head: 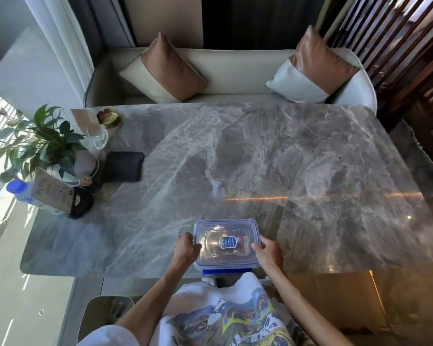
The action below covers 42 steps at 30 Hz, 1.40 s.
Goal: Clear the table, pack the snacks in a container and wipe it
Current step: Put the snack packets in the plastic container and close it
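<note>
A clear plastic container [226,243] with a blue-rimmed lid and blue clips rests at the near edge of the grey marble table [273,156]. A snack packet with a blue label shows through the lid. My left hand [185,248] grips the container's left side. My right hand [269,250] presses against its right side. The lid lies flat on top.
At the table's left stand a potted plant [40,143], a folded dark cloth [123,166], a blue-capped water bottle [23,192], a card sign [54,193], a glass [99,139] and a gold dish [109,118]. A cream sofa [235,76] with two cushions lies beyond.
</note>
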Available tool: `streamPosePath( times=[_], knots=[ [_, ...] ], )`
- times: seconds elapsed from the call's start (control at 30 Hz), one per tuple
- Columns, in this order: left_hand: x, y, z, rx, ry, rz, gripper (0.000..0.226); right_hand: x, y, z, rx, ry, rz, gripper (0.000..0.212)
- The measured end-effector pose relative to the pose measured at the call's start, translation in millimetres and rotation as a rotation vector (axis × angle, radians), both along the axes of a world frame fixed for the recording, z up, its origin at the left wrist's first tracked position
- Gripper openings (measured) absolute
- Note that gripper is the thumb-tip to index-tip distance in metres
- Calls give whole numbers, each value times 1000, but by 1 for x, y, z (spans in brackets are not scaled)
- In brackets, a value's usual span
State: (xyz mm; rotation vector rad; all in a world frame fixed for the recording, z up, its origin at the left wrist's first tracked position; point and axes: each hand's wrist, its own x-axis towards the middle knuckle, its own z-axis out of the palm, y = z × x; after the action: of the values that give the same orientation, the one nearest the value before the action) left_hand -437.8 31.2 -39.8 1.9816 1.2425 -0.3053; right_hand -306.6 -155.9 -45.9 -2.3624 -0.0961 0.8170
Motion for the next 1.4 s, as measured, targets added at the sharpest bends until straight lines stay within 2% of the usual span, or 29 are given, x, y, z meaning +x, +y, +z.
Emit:
streamPosePath(
  times=[0.13,0.4,0.53,0.6,0.67,0.7,0.77,0.83,1.03,1.13,1.23,1.3,1.4],
  knots=[
    [2,2,-1,-56,17,61,12,-3,-4,-2,-10,23,-9,41],
    [-1,1,-11,-101,-17,131,27,-4,-1,-5,-17,17,-65,42],
    [-1,-1,-13,-107,17,116,36,-1,5,-11,-6,129,-122,48],
    [3,-3,-13,-90,66,52,47,2,9,-7,-119,37,-15,60],
    [10,-3,-10,-51,110,-63,64,2,12,2,-267,-243,241,74],
    [15,-1,-8,-18,121,-134,73,1,14,4,-268,-345,378,79],
    [26,3,-6,64,121,-286,79,-5,19,3,-246,-357,614,85],
    [40,9,-6,94,111,-415,68,-12,21,-1,-283,-303,749,86],
    [94,26,-11,-132,184,-628,49,-12,23,3,-328,-265,740,84],
    [106,35,-15,-194,265,-650,60,-13,28,7,-347,-257,762,84],
    [114,36,-22,-142,289,-698,61,-14,28,10,-382,-253,778,84],
    [114,33,-20,-27,260,-717,61,-12,28,10,-398,-236,799,84],
    [106,29,-22,104,160,-752,47,-11,30,11,-424,-211,825,85]
  ],
)
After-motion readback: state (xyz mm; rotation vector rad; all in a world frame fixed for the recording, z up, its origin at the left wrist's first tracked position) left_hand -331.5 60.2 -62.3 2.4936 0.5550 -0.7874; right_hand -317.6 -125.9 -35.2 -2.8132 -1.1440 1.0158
